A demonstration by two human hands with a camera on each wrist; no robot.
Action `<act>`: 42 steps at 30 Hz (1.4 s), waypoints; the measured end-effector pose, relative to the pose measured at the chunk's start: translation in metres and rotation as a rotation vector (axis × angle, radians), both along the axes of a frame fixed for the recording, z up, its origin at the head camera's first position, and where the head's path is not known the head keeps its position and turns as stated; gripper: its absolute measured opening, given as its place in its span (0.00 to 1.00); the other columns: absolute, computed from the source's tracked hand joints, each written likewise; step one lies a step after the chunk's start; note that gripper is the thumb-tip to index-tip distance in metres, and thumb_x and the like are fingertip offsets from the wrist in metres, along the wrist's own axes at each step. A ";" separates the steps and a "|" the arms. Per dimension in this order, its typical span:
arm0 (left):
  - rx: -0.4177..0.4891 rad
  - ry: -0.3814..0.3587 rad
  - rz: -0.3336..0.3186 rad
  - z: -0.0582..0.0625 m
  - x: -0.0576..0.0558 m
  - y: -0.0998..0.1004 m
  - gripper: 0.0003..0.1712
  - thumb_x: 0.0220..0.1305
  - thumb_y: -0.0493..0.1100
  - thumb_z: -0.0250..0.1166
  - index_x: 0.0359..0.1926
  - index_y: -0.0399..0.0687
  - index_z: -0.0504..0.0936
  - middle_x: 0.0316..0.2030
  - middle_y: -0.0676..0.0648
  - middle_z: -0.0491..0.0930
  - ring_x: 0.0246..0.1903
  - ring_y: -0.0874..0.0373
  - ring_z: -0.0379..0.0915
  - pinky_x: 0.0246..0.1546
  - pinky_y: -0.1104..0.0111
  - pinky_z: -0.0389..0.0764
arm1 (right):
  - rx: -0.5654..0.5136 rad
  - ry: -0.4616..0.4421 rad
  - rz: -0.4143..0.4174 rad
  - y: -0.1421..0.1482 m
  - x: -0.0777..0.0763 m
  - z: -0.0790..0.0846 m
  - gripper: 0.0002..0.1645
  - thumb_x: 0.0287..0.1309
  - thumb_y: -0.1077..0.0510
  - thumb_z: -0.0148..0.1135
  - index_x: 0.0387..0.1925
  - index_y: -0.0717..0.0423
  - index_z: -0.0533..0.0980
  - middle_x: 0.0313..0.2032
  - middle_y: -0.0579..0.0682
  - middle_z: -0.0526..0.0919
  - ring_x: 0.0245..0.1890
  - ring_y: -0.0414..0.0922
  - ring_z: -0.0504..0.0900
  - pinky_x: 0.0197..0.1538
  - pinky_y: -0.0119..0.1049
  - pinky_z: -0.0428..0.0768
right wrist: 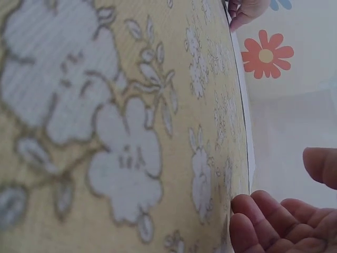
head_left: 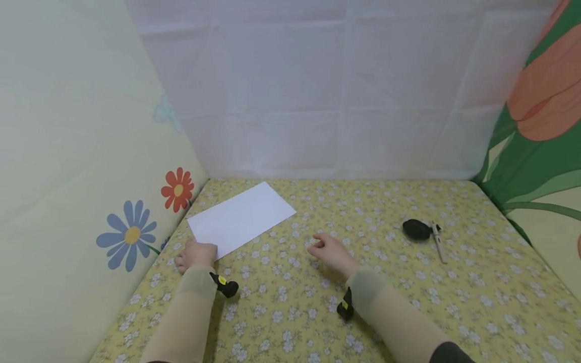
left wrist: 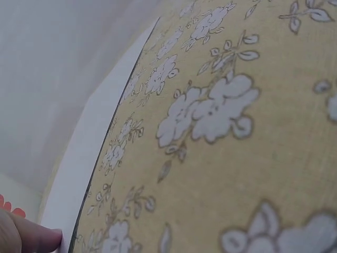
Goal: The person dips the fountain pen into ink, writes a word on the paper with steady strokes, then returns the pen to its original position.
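Observation:
A blank white sheet of paper (head_left: pixel 245 217) lies at an angle on the left of the table. My left hand (head_left: pixel 196 253) is at its near corner, fingers curled and thumb on the edge; in the left wrist view the thumb tip (left wrist: pixel 50 238) meets the paper (left wrist: pixel 79 174). My right hand (head_left: pixel 333 253) is to the right of the sheet, apart from it, with nothing in it. In the right wrist view, its fingers (right wrist: pixel 271 224) are loosely bent and its thumb stands away from them.
On the right of the table lie a black bulb-shaped thing (head_left: pixel 416 230) with a narrow tip and a slim beige pen-like stick (head_left: pixel 439 243) beside that tip. A yellow flowered cloth (head_left: pixel 281 317) covers the table. A white sheet backdrop (head_left: pixel 340 91) hangs behind, with printed panels at both sides.

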State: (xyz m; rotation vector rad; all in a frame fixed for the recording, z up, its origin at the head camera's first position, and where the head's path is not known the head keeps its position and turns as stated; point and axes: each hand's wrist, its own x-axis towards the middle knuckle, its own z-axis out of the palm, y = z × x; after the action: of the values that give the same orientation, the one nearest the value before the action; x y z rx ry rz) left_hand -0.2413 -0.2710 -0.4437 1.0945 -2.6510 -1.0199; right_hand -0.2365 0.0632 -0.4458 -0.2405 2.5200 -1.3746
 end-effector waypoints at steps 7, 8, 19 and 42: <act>0.014 -0.026 -0.042 0.000 0.001 -0.002 0.36 0.50 0.48 0.56 0.59 0.39 0.59 0.52 0.24 0.52 0.52 0.30 0.38 0.46 0.43 0.46 | -0.022 -0.027 -0.016 0.001 0.001 -0.002 0.38 0.50 0.38 0.53 0.59 0.50 0.59 0.43 0.48 0.72 0.42 0.45 0.72 0.41 0.42 0.71; 0.016 -0.028 -0.048 0.000 0.001 -0.003 0.37 0.51 0.49 0.57 0.61 0.41 0.58 0.52 0.24 0.51 0.52 0.30 0.38 0.46 0.43 0.46 | -0.024 -0.027 -0.014 0.002 0.001 -0.002 0.38 0.50 0.37 0.53 0.59 0.50 0.59 0.43 0.48 0.72 0.42 0.45 0.72 0.41 0.42 0.71; -0.050 0.015 -0.136 -0.008 -0.010 -0.002 0.30 0.50 0.44 0.59 0.56 0.47 0.66 0.52 0.34 0.62 0.50 0.33 0.47 0.44 0.42 0.46 | -0.055 -0.056 -0.025 0.004 0.000 -0.004 0.36 0.54 0.42 0.52 0.60 0.53 0.58 0.45 0.51 0.70 0.41 0.45 0.72 0.39 0.41 0.72; -0.176 -0.022 -0.330 -0.015 -0.018 0.026 0.23 0.53 0.55 0.57 0.48 0.50 0.74 0.46 0.42 0.72 0.44 0.40 0.63 0.39 0.44 0.51 | -0.442 -0.299 -0.435 0.010 -0.012 -0.004 0.29 0.56 0.60 0.49 0.58 0.61 0.56 0.29 0.59 0.74 0.17 0.43 0.69 0.20 0.34 0.70</act>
State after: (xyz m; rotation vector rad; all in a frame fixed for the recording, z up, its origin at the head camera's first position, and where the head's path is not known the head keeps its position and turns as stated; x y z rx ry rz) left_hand -0.2589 -0.2453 -0.4586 0.6522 -2.9360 -0.7988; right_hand -0.2488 0.0734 -0.4495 0.4301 2.0696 -1.9549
